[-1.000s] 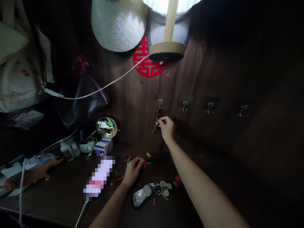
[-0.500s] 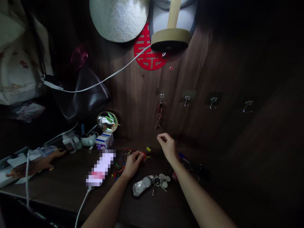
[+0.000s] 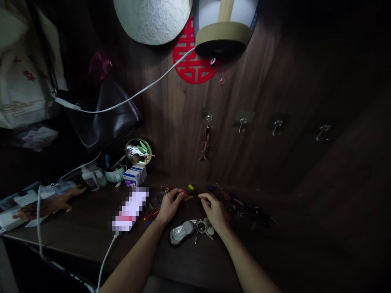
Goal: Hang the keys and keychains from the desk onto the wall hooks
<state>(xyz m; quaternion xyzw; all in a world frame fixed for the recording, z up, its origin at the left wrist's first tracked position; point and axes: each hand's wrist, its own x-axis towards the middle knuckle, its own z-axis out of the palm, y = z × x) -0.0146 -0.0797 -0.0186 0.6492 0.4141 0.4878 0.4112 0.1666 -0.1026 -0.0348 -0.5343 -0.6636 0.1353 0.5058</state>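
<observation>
My left hand (image 3: 171, 205) is closed, its thumb and fingertips pinching a red cord (image 3: 184, 195) with yellow ends. Multicoloured braided cords (image 3: 152, 215) lie beside and partly behind that hand. My right hand (image 3: 214, 212) hovers over the table to its right, fingers loosely bent and a little apart, with nothing visible in them. Just beyond both hands lies a small yellow item (image 3: 191, 187). Between my forearms rest a silver-grey key fob (image 3: 181, 233) and a ring of keys (image 3: 202, 227), the keys partly covered by my right hand.
Dark keys and small items (image 3: 244, 206) lie right of my right hand. A dark red braided strap (image 3: 205, 144) hangs on a wall hook (image 3: 209, 118), with bare hooks (image 3: 277, 127) beside it. A phone (image 3: 130, 209) on a white cable, small boxes (image 3: 134, 176) and a round mirror (image 3: 138, 151) stand left.
My right hand has come down from below the hanging strap to the tabletop, closer to my left hand. The left still pinches the red cord. The view has tilted slightly.
</observation>
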